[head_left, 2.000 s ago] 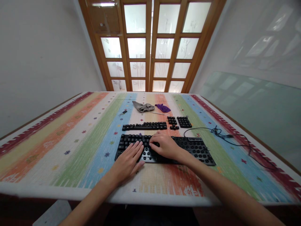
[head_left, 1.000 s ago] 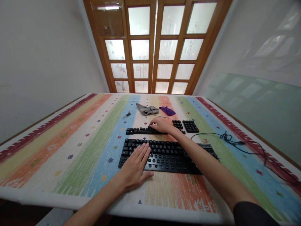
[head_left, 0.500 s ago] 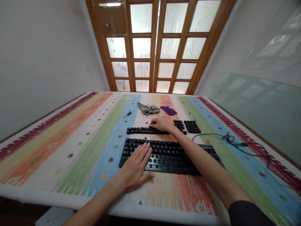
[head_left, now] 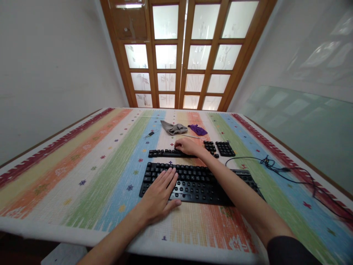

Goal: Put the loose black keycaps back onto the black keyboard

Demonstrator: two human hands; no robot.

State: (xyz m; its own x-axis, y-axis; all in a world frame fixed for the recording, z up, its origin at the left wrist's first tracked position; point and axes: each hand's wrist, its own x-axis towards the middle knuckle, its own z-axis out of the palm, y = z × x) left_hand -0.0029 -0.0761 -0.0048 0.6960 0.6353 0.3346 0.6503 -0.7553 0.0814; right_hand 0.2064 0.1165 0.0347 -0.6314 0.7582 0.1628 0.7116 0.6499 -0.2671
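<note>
Black keyboard [head_left: 193, 192] lies under the left hand [head_left: 158, 197], grip released; right hand [head_left: 186, 146] is at loose keys [head_left: 161, 153], grip indiscernible.

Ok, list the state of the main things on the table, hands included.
Keyboard: partly stripped; upper rows capped, lower rows bare
Loose keycap rows: lined up beyond the keyboard
Number-pad keycaps: off, grouped together
Navigation keycaps: grouped beside them
Keyboard cable: partly tangled
Grey cloth: crumpled
Purple cloth: bunched up
Small black tool: lying flat
Left hand: flat over keyboard's left side
Right hand: fingers curled at the loose keycap rows; grip contents hidden
</note>
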